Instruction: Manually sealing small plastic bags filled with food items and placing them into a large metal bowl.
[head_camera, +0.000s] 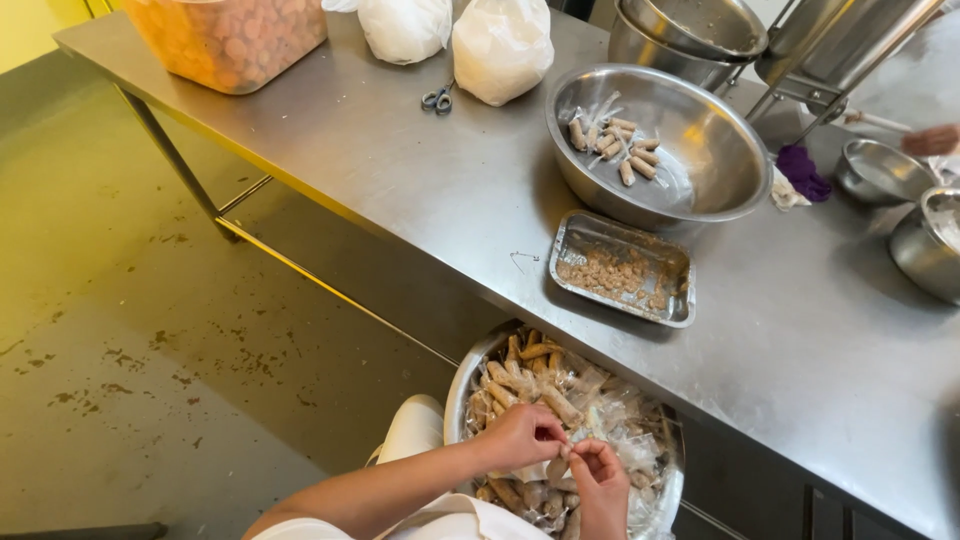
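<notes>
At the far left corner of the steel table (400, 190) stands a clear plastic tub (228, 38) filled with pinkish-orange round pieces, pushed back from the working edge. Just right of it lie two knotted white plastic bags (500, 45), with a small pair of scissors (437, 98) on the bare steel between them, probably kept handy for cutting wrappers. Below the table edge, on the person's lap, sits a steel basin (460, 385) heaped with brown stick-shaped sausages and crumpled clear wrappers, low and close so both hands can work over it. The left hand (520, 437) is pinched around a small clear wrapper (566, 452) at its fingertips, and the right hand (600, 475) meets it from the other side, thumb and fingers closed on the same piece, as if pulling the film apart; what the film still holds is too small to tell. Further right on the table, a shallow rectangular foil tray (622, 268) holds brownish crumbly bits, set within easy reach just above the basin. Behind it a large steel bowl (700, 150) contains a few peeled sausage sticks (622, 150) and loose scraps of film. At the right edge are more stacked steel bowls (690, 30), a purple cloth (802, 172) and two small steel bowls (880, 170), with another person's hand (930, 140) blurred nearby.
</notes>
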